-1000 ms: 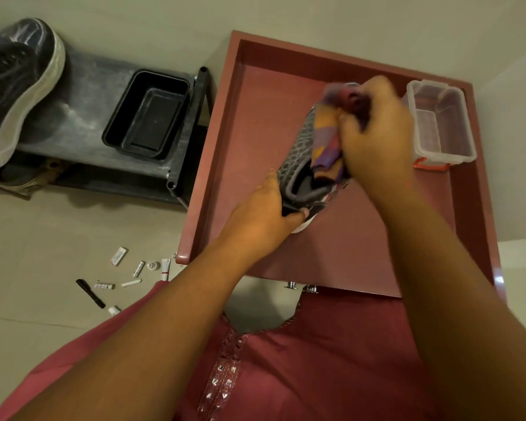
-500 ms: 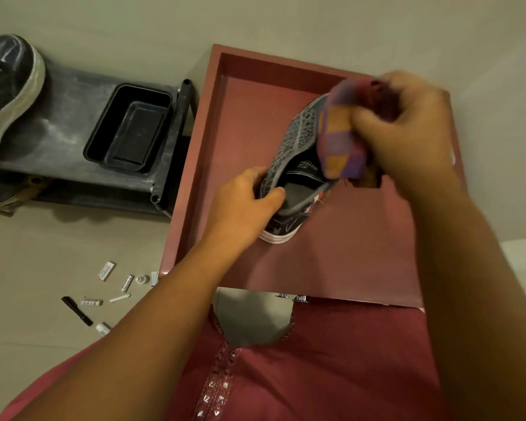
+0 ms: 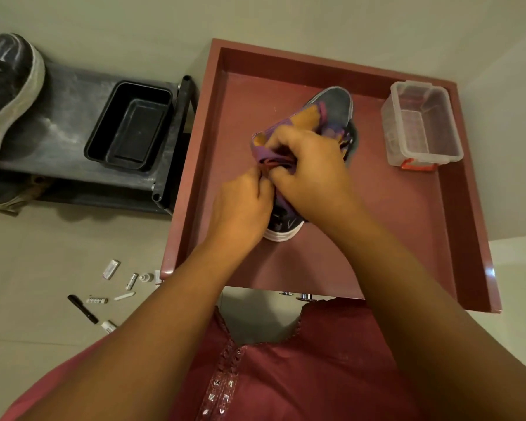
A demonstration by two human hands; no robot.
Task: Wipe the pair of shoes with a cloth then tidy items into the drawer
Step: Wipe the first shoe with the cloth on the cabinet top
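Note:
A grey shoe (image 3: 336, 103) with a white sole sits above the open maroon drawer (image 3: 401, 235), toe pointing away from me. My left hand (image 3: 240, 208) grips it at the heel. My right hand (image 3: 310, 171) presses a purple and orange checked cloth (image 3: 289, 126) onto the shoe's upper, fingers closed on the fabric. The second shoe (image 3: 9, 95), dark with a pale sole, rests on the dark shoe rack (image 3: 70, 117) at the far left.
A black tray (image 3: 131, 126) sits on the rack. A clear plastic box (image 3: 422, 126) with red clips stands in the drawer's far right corner. Several small tubes and a black marker (image 3: 82, 308) lie scattered on the tiled floor at the left.
My right hand has swept the cloth from the shoe's toe end back toward the heel, close to my left hand. The shoe has turned from tilted on its side to upper facing up.

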